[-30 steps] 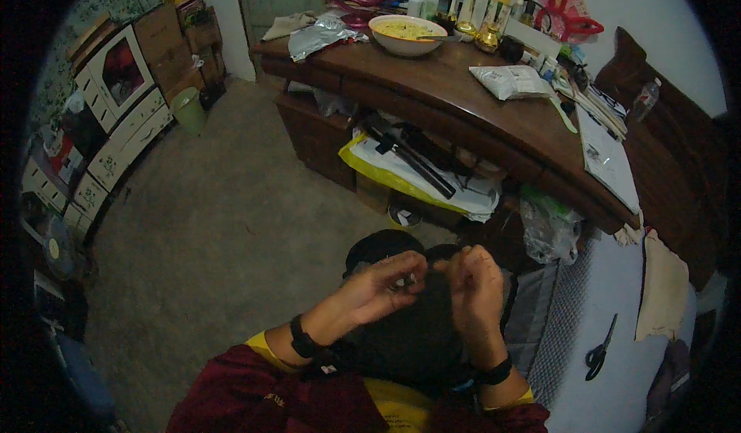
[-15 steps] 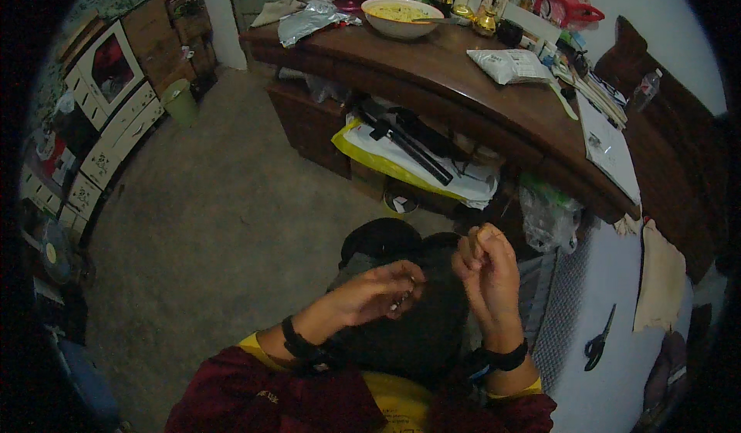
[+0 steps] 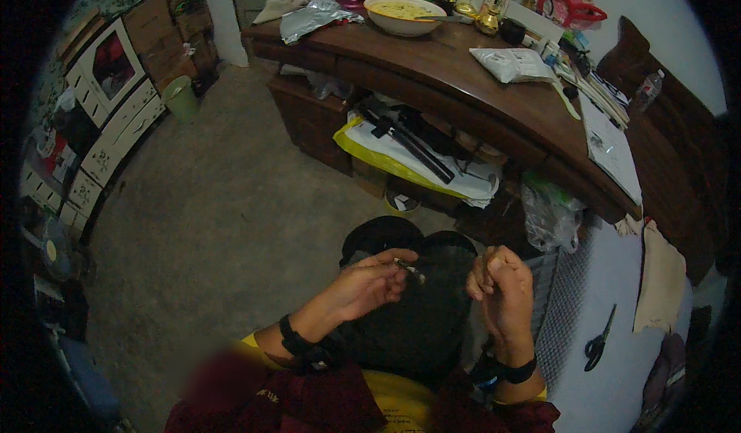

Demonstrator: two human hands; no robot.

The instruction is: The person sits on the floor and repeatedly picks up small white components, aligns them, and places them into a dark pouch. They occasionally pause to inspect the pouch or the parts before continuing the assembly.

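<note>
Above my lap, my left hand (image 3: 369,288) pinches a small dark thing with a pale tip (image 3: 414,271) between thumb and fingers. Its kind is too small and dim to tell. My right hand (image 3: 508,285) is raised at about the same height, a short way to the right, with its fingers curled and the thumb pressed to them. Whatever the right fingers grip, if anything, is too fine or hidden to see. Dark trousers (image 3: 401,329) lie below both hands. To the right, black scissors (image 3: 600,342) rest on the pale bed sheet (image 3: 571,387).
Ahead stands a dark wooden desk (image 3: 432,66) with a bowl (image 3: 401,28), a silver foil bag (image 3: 316,21), a white packet (image 3: 513,65) and several bottles. Bags fill its lower shelf. A beige cloth (image 3: 660,279) lies on the bed. A green bin (image 3: 181,99) stands far left.
My right hand has moved slightly right and down, widening the gap between my hands. The left hand has turned and shifted a little left, so the small dark thing shows more.
</note>
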